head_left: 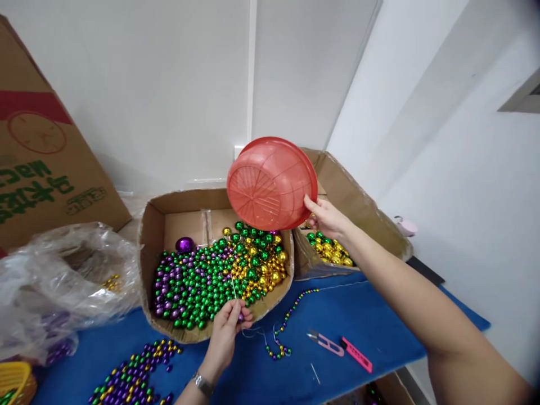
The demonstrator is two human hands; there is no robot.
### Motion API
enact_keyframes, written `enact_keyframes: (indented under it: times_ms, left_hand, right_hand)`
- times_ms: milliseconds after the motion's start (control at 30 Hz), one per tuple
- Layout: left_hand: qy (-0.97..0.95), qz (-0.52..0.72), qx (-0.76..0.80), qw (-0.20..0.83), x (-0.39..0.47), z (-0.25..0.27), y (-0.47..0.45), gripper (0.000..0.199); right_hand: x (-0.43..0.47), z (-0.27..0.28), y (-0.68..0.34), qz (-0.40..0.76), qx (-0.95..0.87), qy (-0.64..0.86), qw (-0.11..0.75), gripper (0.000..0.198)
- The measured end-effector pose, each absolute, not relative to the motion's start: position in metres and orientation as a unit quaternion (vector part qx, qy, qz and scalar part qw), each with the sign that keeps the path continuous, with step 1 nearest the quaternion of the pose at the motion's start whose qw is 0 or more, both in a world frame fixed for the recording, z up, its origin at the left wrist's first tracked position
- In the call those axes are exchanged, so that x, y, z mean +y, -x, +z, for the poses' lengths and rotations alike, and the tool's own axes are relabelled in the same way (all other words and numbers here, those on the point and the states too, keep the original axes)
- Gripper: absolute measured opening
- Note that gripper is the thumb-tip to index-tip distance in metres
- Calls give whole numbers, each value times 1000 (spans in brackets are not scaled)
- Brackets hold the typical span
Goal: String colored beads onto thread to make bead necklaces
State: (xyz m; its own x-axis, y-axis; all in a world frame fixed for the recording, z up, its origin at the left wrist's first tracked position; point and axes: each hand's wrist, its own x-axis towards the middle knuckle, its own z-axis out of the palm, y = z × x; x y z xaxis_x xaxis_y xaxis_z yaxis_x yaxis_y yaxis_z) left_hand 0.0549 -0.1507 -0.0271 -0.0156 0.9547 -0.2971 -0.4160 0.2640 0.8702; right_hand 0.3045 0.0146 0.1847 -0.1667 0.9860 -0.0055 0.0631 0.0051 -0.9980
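Observation:
My right hand (328, 218) grips the rim of a red plastic basin (272, 183), tilted on its side above a cardboard box (147, 304). Green, purple and gold shiny beads (206, 287) fill the bottom of that box. At the box's front edge, my left hand (226, 325) pinches a long thin needle (234, 288) pointing up over the beads. A purple bead (241, 318) shows at its fingers. Thread near this hand runs toward a partly strung bead strand (289, 315) on the blue table cover (304, 377).
Right of the box stands a second carton (363, 208) with gold and green beads. Pink thread snips (327, 343) and a pink cutter (356, 355) lie on the table. Loose beads (130, 374), a clear plastic bag (97, 253) and a yellow basket (17, 379) are at left.

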Motion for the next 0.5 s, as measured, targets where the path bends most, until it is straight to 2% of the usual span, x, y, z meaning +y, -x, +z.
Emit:
enact_keyframes:
  times_ms: [167,300,400,500]
  left_hand:
    - [-291,532,482,633,-150,-33,-55,41]
    - [-286,529,493,629,-148,-38,-55,46]
    - [-270,525,505,630,-145,-41,-55,51]
    - [-257,519,514,633,-143,-41,-54,54]
  right_hand:
    - [5,201,-335,445,-581,468,496,56]
    - [-3,210,-390,273,-653,488,510,50]
    - [-9,206,-435,56,-733,540,410,39]
    - [-13,194,-467,-195,-769,579,190,27]
